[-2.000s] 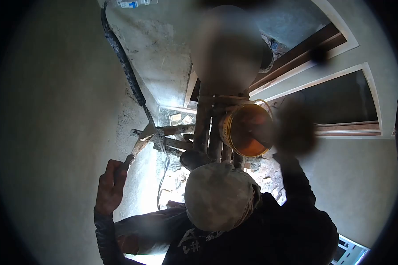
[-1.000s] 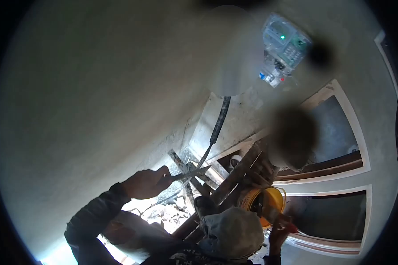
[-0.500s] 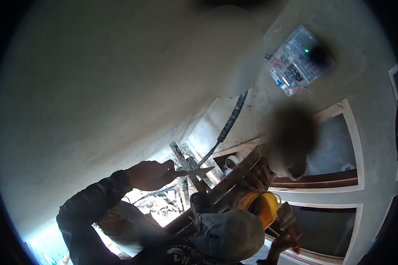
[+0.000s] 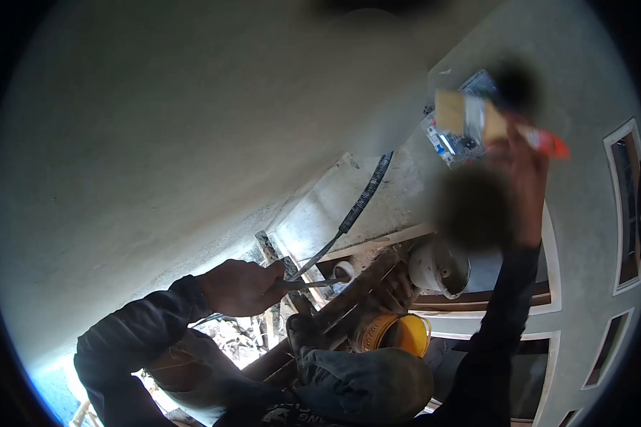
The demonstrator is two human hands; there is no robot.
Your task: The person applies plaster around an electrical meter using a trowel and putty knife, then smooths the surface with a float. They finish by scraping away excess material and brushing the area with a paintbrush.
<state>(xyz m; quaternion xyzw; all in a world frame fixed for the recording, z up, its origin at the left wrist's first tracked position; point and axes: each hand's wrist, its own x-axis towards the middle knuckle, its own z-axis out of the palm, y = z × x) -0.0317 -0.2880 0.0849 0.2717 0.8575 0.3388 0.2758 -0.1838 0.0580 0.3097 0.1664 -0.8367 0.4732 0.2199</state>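
Observation:
My left hand (image 4: 238,287) is closed round the handle of a trowel (image 4: 312,284), seen nearly edge-on with its narrow grey blade pointing right. At upper right, my right hand (image 4: 527,181) grips a paintbrush (image 4: 471,117), blurred by motion. It has tan bristles, a silvery band and an orange handle end. The brush overlaps the clear-cased electric meter (image 4: 441,146) on the wall in this view, covering much of it. My capped head or knee area blocks nothing of either hand.
A yellow bucket (image 4: 414,334) and a whitish bucket (image 4: 434,267) stand on dark wooden planks (image 4: 352,307) below. A black corrugated conduit (image 4: 367,192) hangs from the wall corner. Plastered wall (image 4: 178,142) fills the left; white-framed openings (image 4: 623,206) line the right.
My right hand has risen with the paintbrush from low by the yellow bucket to the meter. My left hand stays nearly in place with the trowel; the view has shifted slightly.

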